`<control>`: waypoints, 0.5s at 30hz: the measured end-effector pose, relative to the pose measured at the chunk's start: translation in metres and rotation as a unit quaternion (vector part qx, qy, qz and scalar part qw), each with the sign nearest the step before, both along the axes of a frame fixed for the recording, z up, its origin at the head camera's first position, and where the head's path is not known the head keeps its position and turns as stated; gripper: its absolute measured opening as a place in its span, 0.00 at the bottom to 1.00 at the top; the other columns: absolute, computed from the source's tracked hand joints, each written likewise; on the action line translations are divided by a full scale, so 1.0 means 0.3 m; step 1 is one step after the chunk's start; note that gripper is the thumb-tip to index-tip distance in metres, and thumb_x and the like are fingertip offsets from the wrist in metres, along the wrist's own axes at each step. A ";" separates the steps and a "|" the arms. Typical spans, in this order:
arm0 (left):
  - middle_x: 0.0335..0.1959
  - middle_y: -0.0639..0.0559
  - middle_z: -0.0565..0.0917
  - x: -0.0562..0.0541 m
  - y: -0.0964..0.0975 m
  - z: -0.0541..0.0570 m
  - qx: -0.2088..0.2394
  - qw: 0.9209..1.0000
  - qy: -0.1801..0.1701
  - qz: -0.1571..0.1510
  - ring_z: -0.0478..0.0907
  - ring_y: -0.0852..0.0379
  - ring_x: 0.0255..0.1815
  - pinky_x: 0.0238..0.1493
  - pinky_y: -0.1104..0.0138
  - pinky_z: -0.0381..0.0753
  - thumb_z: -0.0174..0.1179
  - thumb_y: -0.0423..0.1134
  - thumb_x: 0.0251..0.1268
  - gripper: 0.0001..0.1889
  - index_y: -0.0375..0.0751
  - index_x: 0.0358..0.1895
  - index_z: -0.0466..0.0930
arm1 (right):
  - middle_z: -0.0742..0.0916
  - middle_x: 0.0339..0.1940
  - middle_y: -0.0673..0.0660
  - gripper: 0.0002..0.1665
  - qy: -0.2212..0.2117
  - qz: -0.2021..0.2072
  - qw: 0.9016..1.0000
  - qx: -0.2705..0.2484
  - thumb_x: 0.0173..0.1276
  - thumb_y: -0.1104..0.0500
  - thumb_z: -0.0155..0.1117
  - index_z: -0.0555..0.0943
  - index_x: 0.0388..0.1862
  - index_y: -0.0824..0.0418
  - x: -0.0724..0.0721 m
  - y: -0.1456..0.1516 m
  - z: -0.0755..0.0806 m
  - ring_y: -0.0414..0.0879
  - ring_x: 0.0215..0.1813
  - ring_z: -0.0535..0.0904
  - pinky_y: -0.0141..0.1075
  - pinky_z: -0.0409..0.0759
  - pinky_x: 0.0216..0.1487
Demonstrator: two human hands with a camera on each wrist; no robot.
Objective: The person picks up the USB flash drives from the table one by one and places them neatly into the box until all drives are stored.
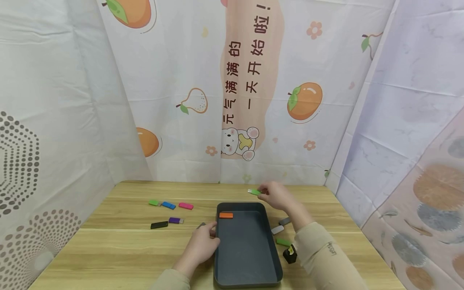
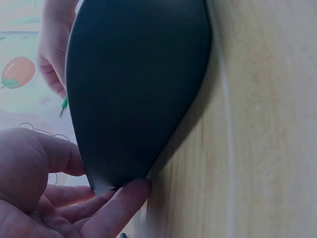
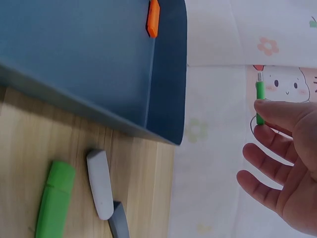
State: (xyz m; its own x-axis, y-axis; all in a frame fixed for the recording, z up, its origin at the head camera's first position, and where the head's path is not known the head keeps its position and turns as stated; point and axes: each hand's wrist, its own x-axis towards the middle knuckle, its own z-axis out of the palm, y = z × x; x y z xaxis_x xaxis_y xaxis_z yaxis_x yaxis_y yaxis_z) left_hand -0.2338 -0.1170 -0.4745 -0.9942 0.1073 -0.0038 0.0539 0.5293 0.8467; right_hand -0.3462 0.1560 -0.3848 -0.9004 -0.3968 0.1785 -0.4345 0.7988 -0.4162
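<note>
My right hand [image 1: 277, 196] pinches a green USB stick [image 1: 255, 192] between thumb and finger, raised past the tray's far right corner. The stick's silver connector points left in the head view, and the other fingers stay spread in the right wrist view. At the left side of the dark grey tray [image 1: 248, 249], my left hand [image 1: 202, 243] grips the wall, thumb at the rim and fingertips [image 2: 136, 188] against the outside. Inside the tray, near its far left corner, lies an orange USB stick [image 1: 226, 215]. A grey piece [image 1: 201, 225] shows partly behind the left fingers.
Left of the tray lie green [image 1: 154, 203], blue [image 1: 168, 205], pink [image 1: 186, 206], purple [image 1: 176, 220] and black [image 1: 159, 225] sticks. To its right are grey [image 1: 284, 221], white [image 1: 277, 230] and green [image 1: 283, 242] sticks, plus a small black object [image 1: 290, 254]. Printed curtains enclose the table.
</note>
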 end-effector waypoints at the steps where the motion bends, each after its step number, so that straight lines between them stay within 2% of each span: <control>1: 0.49 0.36 0.84 0.000 0.000 0.000 0.000 1.000 0.000 -0.001 0.83 0.47 0.46 0.43 0.54 0.85 0.61 0.29 0.62 0.30 0.24 0.68 0.71 | 0.86 0.35 0.50 0.10 0.000 0.003 1.000 0.000 0.69 0.60 0.70 0.88 0.47 0.61 0.001 -0.007 -0.001 0.44 0.38 0.80 0.44 0.81 0.44; 10: 0.48 0.37 0.84 -0.006 -0.004 -0.009 0.000 1.000 0.003 -0.006 0.83 0.46 0.47 0.42 0.54 0.85 0.62 0.29 0.62 0.30 0.24 0.69 0.70 | 0.82 0.28 0.47 0.06 0.002 0.038 0.999 0.018 0.66 0.61 0.72 0.88 0.42 0.59 -0.002 -0.065 -0.019 0.43 0.31 0.74 0.39 0.77 0.37; 15: 0.48 0.37 0.84 -0.006 -0.005 -0.009 -0.001 1.000 0.004 -0.006 0.83 0.46 0.46 0.42 0.54 0.85 0.62 0.29 0.62 0.30 0.24 0.69 0.70 | 0.82 0.29 0.47 0.07 0.005 0.058 0.998 0.034 0.67 0.61 0.71 0.88 0.43 0.59 0.002 -0.091 -0.024 0.43 0.32 0.75 0.42 0.78 0.38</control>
State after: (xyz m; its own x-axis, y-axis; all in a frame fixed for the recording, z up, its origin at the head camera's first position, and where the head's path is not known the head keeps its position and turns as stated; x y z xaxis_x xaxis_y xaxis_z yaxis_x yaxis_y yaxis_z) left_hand -0.2357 -0.1185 -0.4771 -0.9927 0.1202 0.0037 0.0673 0.5300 0.8453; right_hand -0.3456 0.1286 -0.3921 -0.8464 -0.5088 0.1569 -0.5289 0.7693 -0.3584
